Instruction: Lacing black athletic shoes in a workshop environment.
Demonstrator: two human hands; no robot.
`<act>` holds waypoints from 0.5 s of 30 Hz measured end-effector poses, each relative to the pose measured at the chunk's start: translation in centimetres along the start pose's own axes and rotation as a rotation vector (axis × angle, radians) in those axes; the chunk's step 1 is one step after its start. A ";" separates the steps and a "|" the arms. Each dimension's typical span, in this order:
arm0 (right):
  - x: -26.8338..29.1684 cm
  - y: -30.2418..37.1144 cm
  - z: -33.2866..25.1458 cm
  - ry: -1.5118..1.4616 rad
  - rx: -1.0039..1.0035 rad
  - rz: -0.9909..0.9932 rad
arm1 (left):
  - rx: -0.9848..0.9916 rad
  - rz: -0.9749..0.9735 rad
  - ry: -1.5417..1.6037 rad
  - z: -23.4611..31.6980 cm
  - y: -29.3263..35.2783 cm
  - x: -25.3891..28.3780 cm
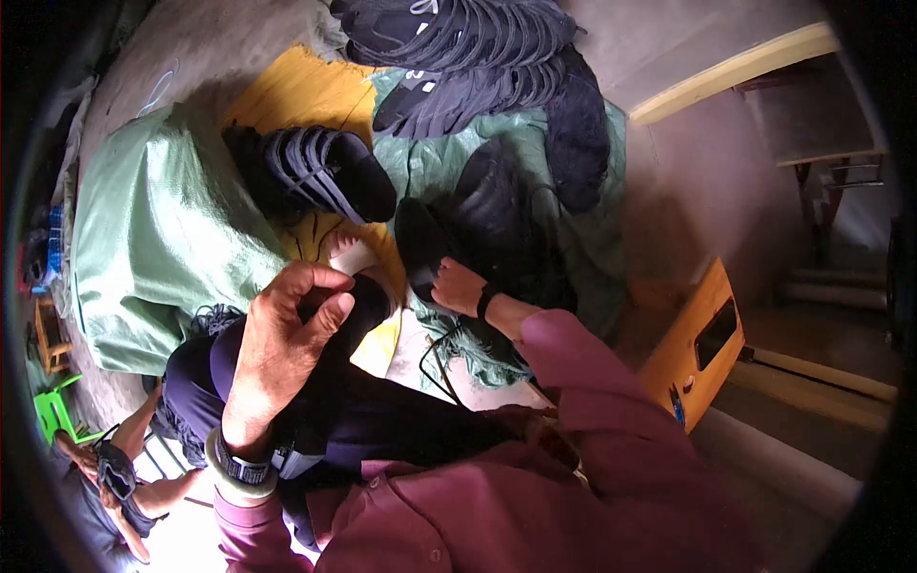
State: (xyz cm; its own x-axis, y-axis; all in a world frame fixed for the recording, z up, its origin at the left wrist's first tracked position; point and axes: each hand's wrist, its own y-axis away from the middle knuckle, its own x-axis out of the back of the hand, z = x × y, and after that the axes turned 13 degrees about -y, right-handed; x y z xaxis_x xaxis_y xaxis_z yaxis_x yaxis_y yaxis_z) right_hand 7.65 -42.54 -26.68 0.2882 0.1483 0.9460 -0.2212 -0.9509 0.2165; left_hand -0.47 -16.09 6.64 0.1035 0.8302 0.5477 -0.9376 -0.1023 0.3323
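Note:
My left hand (287, 334) is raised over my dark-trousered knee, thumb and forefinger bent close together in a pinch. Whatever they hold, if anything, is too small to make out. Farther right, my right hand (458, 286) has its fingers curled at the edge of a black shoe upper (416, 239). That piece lies beside a pile of more black shoe parts (499, 210) on a green woven sack (611, 143). Left of it, a nested stack of black uppers with grey edges (325, 172) rests on yellow sacking (301, 91).
Long rows of nested black uppers (458, 38) lie at the far side. A full green sack (162, 239) stands at left. A wooden board with a dark phone-like rectangle (716, 334) is at right. Lower left, another person's hands (119, 477) hold something dark near a green stool (57, 411).

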 end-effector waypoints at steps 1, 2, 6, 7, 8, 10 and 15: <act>-0.2 -0.3 0.1 0.001 0.001 0.034 | -0.004 -0.005 0.014 0.1 0.1 0.0; -0.2 -0.6 0.4 0.010 0.015 0.083 | -0.008 -0.017 -0.017 0.1 0.1 0.1; 2.4 -0.7 0.6 -0.006 0.017 -0.024 | -0.045 -0.034 -0.003 -0.1 -0.2 0.0; 3.6 -0.6 0.6 0.008 0.064 -0.076 | -0.007 -0.043 0.042 -0.2 -0.2 -0.1; 5.0 -1.2 0.6 -0.040 0.069 -0.196 | -0.029 -0.031 0.012 -0.2 -0.2 -0.1; 8.0 -2.1 1.6 -0.181 0.065 -0.030 | -0.020 -0.043 0.037 -0.2 -0.2 -0.1; 15.0 -2.2 10.2 -0.142 -0.193 0.165 | -0.011 -0.069 0.070 0.5 -0.5 0.1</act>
State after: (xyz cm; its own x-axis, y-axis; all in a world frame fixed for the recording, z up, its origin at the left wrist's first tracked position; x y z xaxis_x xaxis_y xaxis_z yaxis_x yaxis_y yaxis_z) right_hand 22.00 -41.01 -15.42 0.3585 -0.0566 0.9318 -0.4453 -0.8877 0.1174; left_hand 0.14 -16.24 6.88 0.1450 0.8713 0.4688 -0.9327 -0.0377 0.3586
